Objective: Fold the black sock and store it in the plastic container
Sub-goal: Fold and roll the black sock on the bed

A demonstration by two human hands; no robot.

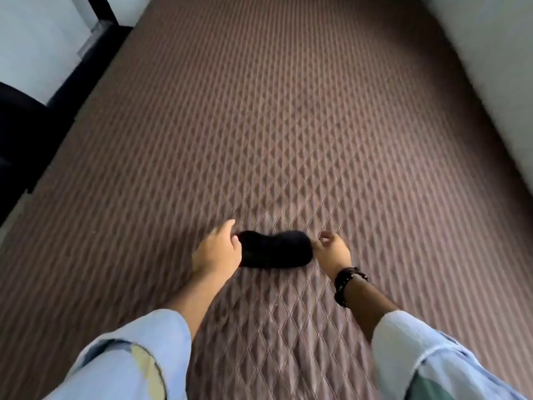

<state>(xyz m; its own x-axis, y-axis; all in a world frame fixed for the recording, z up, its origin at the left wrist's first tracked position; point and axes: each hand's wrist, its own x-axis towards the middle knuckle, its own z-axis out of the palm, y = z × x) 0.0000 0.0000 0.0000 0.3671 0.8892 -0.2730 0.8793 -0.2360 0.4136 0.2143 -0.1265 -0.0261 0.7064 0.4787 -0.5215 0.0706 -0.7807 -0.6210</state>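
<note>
The black sock (275, 249) lies stretched sideways on a brown quilted mattress (288, 125), low in the middle of the head view. My left hand (217, 251) grips its left end with the fingers curled over the fabric. My right hand (331, 251) pinches its right end between thumb and fingertips; a dark beaded bracelet sits on that wrist. No plastic container is in view.
A white wall (490, 53) runs along the mattress's right side. On the left a dark bed frame edge (72, 90) borders the mattress, with a pale wall behind it. Light blue sleeves cover both forearms at the bottom.
</note>
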